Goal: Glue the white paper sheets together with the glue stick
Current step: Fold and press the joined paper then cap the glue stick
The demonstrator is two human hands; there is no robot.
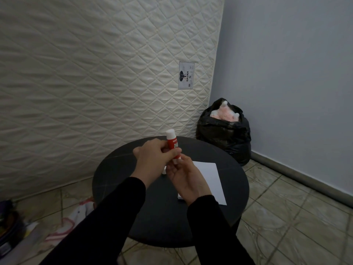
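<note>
1 red glue stick with a white cap (172,144) stands almost upright above the round black table (133,217), held in both hands. The left hand (152,156) wraps its curled fingers (142,149) round the red barrel, with the white cap rising clear above them. The right hand (186,177) sits just below and to the right, its thumb and fingers (174,169) pinching the stick's lower end. 1 white rectangular paper sheet (212,180) lies flat on the table just right of the right hand's fingers, partly hidden by that hand; whether a 2nd sheet lies under it cannot be told. Small white bits show beneath the hands, too hidden to name. Both arms wear black sleeves (118,213). Beyond the fingers, 1 cream quilted mattress (95,73) leans upright against the wall, and 1 black plastic bag (225,132) holding something pink and fluffy sits on the tiled floor (286,217) by the pale blue wall (296,73).
</note>
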